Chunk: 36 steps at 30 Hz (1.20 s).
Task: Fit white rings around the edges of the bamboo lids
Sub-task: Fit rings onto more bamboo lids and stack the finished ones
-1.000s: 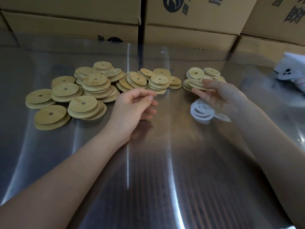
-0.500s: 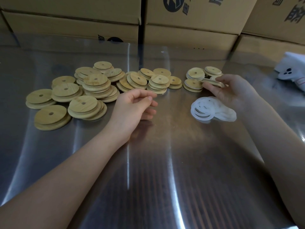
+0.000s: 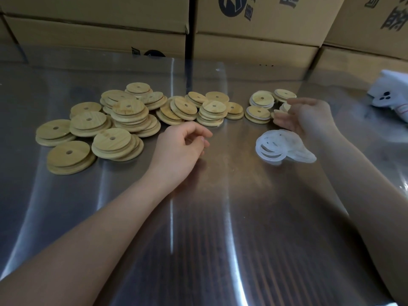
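Note:
Several bare bamboo lids (image 3: 130, 111), each with a small centre hole, lie in loose stacks across the left and middle of the steel table. At the right a smaller group of lids with white rings (image 3: 260, 100) is stacked. A pile of loose white rings (image 3: 276, 146) lies in front of that group. My left hand (image 3: 183, 146) rests on the table beside the bare lids, its fingers loosely curled and holding nothing. Blurred by motion, my right hand (image 3: 306, 118) hovers at the ringed group with thumb and fingers apart; a ringed lid (image 3: 284, 107) lies between them.
The shiny steel table (image 3: 220, 228) reaches toward me. Cardboard boxes (image 3: 254, 47) form a wall along its far edge. A white object with dark spots (image 3: 390, 96) lies at the far right.
My right hand carried a ringed lid to the right-hand group and its fingers have spread away from it. My left hand stayed in place.

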Each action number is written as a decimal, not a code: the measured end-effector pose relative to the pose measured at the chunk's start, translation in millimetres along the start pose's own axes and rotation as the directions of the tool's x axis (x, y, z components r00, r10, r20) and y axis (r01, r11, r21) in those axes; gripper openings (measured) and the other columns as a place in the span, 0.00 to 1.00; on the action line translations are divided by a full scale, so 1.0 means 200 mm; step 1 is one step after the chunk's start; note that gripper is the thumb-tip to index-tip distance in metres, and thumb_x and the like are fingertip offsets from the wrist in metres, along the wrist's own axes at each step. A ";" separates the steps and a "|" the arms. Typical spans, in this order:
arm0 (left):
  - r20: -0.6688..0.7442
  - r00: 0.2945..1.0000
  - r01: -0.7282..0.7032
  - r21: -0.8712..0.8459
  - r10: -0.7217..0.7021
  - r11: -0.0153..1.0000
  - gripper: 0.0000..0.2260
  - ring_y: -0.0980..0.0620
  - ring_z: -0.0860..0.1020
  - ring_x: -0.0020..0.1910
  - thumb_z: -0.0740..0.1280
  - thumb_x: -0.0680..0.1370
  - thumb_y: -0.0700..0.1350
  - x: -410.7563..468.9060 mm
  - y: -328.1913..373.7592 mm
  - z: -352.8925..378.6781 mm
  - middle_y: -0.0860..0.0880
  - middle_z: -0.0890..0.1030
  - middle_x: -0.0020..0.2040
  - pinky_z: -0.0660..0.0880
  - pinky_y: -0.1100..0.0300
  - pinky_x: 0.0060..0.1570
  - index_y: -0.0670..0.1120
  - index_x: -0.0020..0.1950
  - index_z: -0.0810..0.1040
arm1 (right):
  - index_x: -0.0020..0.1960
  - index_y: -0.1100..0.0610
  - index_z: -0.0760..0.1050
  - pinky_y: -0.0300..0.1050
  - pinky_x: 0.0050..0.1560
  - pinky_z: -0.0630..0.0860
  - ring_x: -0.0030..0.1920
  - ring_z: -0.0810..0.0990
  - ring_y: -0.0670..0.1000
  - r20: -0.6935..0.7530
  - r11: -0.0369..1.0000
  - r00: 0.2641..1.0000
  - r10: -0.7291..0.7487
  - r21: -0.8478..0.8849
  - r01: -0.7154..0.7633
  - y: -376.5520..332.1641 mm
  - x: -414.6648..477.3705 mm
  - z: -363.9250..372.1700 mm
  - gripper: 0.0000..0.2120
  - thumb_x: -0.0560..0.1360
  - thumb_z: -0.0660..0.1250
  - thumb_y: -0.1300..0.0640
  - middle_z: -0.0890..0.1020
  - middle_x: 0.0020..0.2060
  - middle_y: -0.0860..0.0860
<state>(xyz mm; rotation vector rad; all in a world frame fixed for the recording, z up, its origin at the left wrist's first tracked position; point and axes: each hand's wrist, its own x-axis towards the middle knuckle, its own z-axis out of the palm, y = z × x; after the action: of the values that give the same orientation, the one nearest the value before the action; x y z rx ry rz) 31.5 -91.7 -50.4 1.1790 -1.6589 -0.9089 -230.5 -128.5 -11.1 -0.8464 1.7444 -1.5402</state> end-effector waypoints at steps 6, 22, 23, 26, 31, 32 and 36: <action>0.015 0.999 -0.049 0.088 0.048 0.995 0.14 0.58 0.81 0.43 0.64 0.79 0.38 -0.01 0.01 0.01 0.57 0.83 0.41 0.80 0.55 0.46 0.59 0.44 0.79 | 0.60 0.55 0.78 0.45 0.60 0.76 0.56 0.79 0.49 0.297 0.787 0.869 -0.395 -0.378 0.487 0.08 -0.09 0.15 0.17 0.75 0.60 0.67 0.81 0.52 0.48; 0.010 0.999 -0.052 0.068 0.052 0.996 0.14 0.56 0.82 0.38 0.64 0.78 0.37 0.00 -0.02 0.00 0.55 0.83 0.39 0.79 0.56 0.44 0.56 0.44 0.80 | 0.78 0.52 0.55 0.52 0.72 0.57 0.75 0.59 0.58 0.581 0.496 0.760 -0.292 -0.587 0.640 0.14 -0.04 0.47 0.35 0.77 0.63 0.41 0.63 0.74 0.57; 0.014 0.999 -0.052 0.067 0.051 0.996 0.14 0.56 0.82 0.37 0.64 0.78 0.38 0.00 -0.02 0.00 0.56 0.83 0.39 0.79 0.57 0.43 0.56 0.44 0.80 | 0.78 0.50 0.54 0.54 0.73 0.56 0.75 0.57 0.60 0.571 0.491 0.777 -0.265 -0.614 0.618 0.13 -0.02 0.49 0.36 0.76 0.61 0.37 0.62 0.75 0.57; 0.023 0.998 -0.052 0.066 0.051 0.996 0.13 0.57 0.82 0.38 0.64 0.79 0.38 0.00 -0.03 0.00 0.56 0.83 0.39 0.79 0.57 0.42 0.56 0.45 0.80 | 0.78 0.42 0.52 0.60 0.73 0.51 0.77 0.51 0.63 0.536 0.462 0.826 -0.176 -0.696 0.550 0.11 0.02 0.57 0.35 0.75 0.53 0.30 0.54 0.79 0.53; 0.020 0.998 -0.057 0.057 0.056 0.997 0.12 0.54 0.82 0.41 0.64 0.78 0.38 0.01 -0.03 0.00 0.55 0.83 0.39 0.80 0.54 0.44 0.54 0.45 0.81 | 0.77 0.40 0.53 0.66 0.71 0.48 0.77 0.48 0.62 0.526 0.373 0.843 -0.111 -0.764 0.526 0.10 0.06 0.64 0.34 0.75 0.46 0.29 0.57 0.78 0.47; 0.018 0.998 -0.057 0.052 0.056 0.997 0.12 0.54 0.82 0.41 0.64 0.78 0.37 0.01 -0.03 -0.01 0.55 0.83 0.39 0.79 0.54 0.44 0.55 0.45 0.81 | 0.77 0.41 0.55 0.67 0.70 0.49 0.77 0.50 0.62 0.523 0.370 0.844 -0.118 -0.766 0.526 0.10 0.06 0.64 0.34 0.75 0.47 0.29 0.59 0.77 0.48; 0.014 0.997 -0.075 0.083 0.074 0.994 0.11 0.59 0.80 0.39 0.64 0.78 0.37 0.00 -0.02 -0.01 0.56 0.83 0.40 0.77 0.63 0.44 0.52 0.48 0.82 | 0.74 0.45 0.63 0.66 0.68 0.52 0.74 0.56 0.61 0.540 0.370 0.822 -0.179 -0.738 0.565 0.12 0.02 0.64 0.34 0.73 0.49 0.30 0.66 0.74 0.50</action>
<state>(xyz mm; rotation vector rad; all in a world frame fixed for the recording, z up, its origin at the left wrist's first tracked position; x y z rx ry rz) 34.0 -92.7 -53.7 1.1616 -1.7521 -0.8076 -130.0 -202.8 -46.4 -2.0604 2.0880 -0.4390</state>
